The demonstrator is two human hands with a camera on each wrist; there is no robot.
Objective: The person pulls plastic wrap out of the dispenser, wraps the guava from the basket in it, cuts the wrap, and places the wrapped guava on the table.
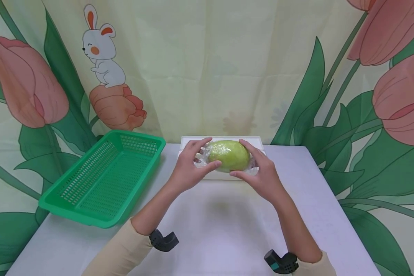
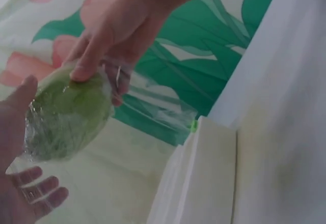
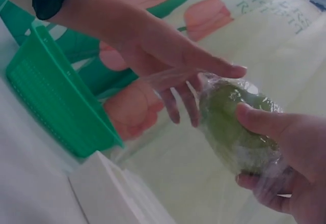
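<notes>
A green oval fruit point(image 1: 229, 155) in clear plastic is held up over a white box point(image 1: 224, 176). My right hand point(image 1: 263, 172) grips its right end, thumb point(image 3: 260, 122) pressed on one side and fingers curled under the other. At the opposite end is my left hand point(image 1: 188, 166), its thumb beside the fruit. In the left wrist view, the left fingers point(image 2: 43, 188) are spread and extended, apart from the fruit's skin. Loose plastic point(image 2: 158, 109) trails from the right hand's end; more of it lies against the left palm in the right wrist view.
A green slotted basket point(image 1: 138, 199) stands left of the box on the white table point(image 1: 224, 234). Behind the table hangs a curtain point(image 1: 238, 76) printed with tulips and a rabbit. Each wrist wears a black camera point(image 1: 163, 240).
</notes>
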